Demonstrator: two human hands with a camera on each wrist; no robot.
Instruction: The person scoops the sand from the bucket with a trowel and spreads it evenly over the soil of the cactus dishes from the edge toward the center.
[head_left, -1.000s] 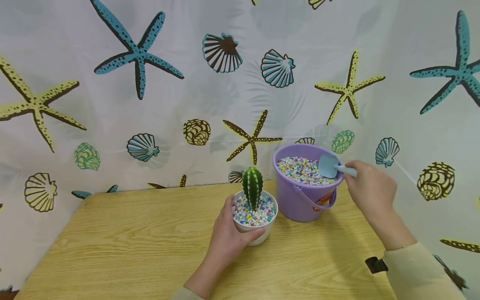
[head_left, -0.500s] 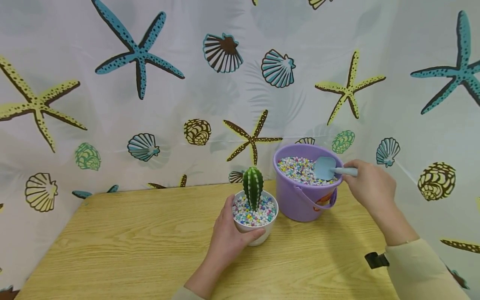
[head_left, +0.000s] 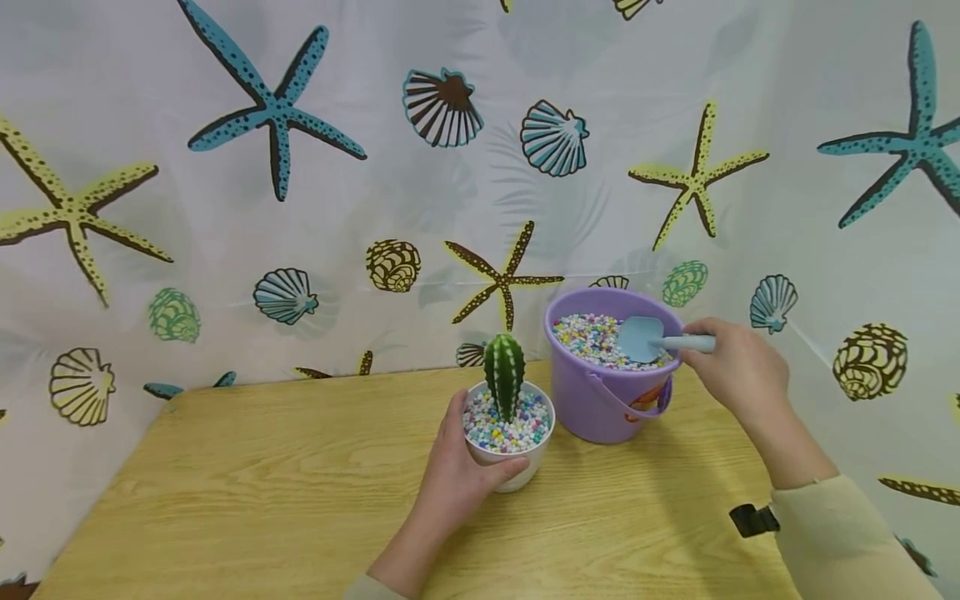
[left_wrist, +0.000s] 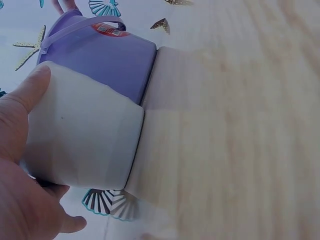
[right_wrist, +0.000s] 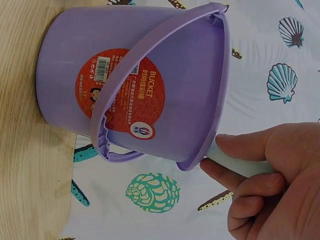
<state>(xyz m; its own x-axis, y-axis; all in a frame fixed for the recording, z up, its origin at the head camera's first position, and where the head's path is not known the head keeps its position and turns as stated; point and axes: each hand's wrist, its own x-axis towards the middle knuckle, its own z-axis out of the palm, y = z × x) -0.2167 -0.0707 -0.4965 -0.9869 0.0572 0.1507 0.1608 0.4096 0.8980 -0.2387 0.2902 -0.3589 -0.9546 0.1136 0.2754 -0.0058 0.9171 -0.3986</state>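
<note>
A small green cactus [head_left: 505,375] stands in a white pot [head_left: 517,473] topped with multicoloured pebbles. My left hand [head_left: 459,475] grips the pot's left and front side, thumb across the front; in the left wrist view the pot [left_wrist: 90,130] stands on the table. Just right of it is a purple bucket [head_left: 596,408] filled with similar pebbles [head_left: 588,333]. With my right hand [head_left: 738,367] I hold the handle of a light blue toy shovel [head_left: 640,337], its blade on the pebbles inside the bucket. In the right wrist view the bucket's rim hides the blade.
Both stand on a light wooden table [head_left: 300,467]. Behind and to the right hangs a white curtain [head_left: 337,208] printed with starfish and shells. The bucket's handle [head_left: 626,404] hangs down its front, and a red label [right_wrist: 120,92] is on its side.
The shovel's blade has moved left across the pebbles in the bucket, and its handle has levelled. My right hand has shifted slightly. The left hand and the pot stay put.
</note>
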